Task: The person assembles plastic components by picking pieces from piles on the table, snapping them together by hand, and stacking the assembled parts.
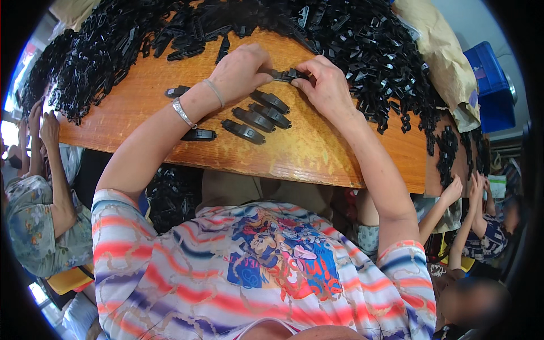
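Observation:
Between my two hands, over the wooden table [317, 153], is a small dark plastic piece [281, 75]. My left hand [242, 67] pinches its left end, with the fingertips partly hidden behind the hand. At the right end, the thumb and fingers of my right hand [326, 86] are closed on a blockier black part of it. Just nearer than my hands lie several curved black plastic pieces [253, 119], side by side. Another curved piece [177, 92] shows beyond my left wrist, and one more [201, 135] lies under my left forearm near the table edge.
A large heap of loose black plastic parts [379, 68] covers the table's far side, spreading left and right. A brown paper sack [447, 56] leans at the right, beside blue bins [490, 85]. Other people's hands [50, 127] work at the left, and more [453, 190] at the right.

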Available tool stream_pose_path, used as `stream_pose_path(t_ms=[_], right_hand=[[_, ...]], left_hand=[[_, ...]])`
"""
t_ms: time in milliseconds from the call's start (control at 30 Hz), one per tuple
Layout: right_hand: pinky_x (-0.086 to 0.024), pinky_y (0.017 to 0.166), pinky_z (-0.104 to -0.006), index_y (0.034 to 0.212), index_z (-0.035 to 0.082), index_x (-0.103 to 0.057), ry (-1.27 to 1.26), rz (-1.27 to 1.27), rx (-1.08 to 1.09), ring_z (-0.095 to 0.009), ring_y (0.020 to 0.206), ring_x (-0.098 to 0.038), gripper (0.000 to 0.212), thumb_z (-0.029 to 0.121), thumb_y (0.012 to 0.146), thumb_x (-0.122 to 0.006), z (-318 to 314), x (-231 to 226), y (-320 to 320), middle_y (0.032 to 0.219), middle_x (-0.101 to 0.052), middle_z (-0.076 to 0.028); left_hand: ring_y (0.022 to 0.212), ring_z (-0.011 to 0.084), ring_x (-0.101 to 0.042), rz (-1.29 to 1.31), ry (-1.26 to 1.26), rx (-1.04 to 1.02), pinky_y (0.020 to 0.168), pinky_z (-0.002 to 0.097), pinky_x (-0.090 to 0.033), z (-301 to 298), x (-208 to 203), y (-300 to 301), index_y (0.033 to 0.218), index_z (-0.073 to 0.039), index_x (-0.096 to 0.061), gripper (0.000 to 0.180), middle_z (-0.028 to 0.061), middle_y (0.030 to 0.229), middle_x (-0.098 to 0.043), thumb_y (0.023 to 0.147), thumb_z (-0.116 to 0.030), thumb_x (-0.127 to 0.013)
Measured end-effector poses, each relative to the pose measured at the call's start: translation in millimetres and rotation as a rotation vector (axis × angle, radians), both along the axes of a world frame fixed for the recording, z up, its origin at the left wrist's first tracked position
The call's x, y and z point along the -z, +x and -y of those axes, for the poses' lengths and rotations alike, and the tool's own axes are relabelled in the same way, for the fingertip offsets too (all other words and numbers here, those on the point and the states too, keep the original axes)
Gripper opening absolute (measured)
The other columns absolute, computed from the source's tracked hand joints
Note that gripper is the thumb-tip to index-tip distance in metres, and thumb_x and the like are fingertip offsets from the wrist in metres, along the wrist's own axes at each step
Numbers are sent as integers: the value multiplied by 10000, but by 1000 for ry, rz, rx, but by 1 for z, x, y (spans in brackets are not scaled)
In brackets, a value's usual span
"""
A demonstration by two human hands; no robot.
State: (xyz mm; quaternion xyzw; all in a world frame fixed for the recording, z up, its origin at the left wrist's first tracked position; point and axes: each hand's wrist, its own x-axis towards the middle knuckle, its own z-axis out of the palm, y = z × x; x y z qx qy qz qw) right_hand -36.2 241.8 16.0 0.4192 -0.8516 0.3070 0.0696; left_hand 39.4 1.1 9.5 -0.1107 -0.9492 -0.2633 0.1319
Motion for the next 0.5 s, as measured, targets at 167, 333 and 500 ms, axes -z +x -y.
stream_pose_path(t_ms=[167,333,500], right_hand=[[-587,805,-440,1054,43,-809,-6,58,-2,-339,912,-734,268,154,835,-918,2,8,-13,1005,-726,-112],[-565,731,-411,1026,41,-802,-32,-160,-134,-326,840,-713,291,160,796,-934,22,15,-15,911,-704,-108],[-565,741,-409,1055,46,-809,53,-109,-120,-316,854,-717,278,185,843,-924,17,10,-4,928,-717,-98]], left_hand=[[1096,378,-688,11,-6,-5,963,478,-556,4,4,-1,1016,-34,-777,197,150,1059,-719,936,-213,-793],[1018,394,-692,-51,-3,22,882,477,-558,-2,6,-2,1028,-3,-739,184,161,1023,-684,937,-149,-802],[1016,385,-698,-42,-38,35,884,465,-563,1,1,9,1040,-6,-744,202,154,1046,-695,924,-153,-819]])
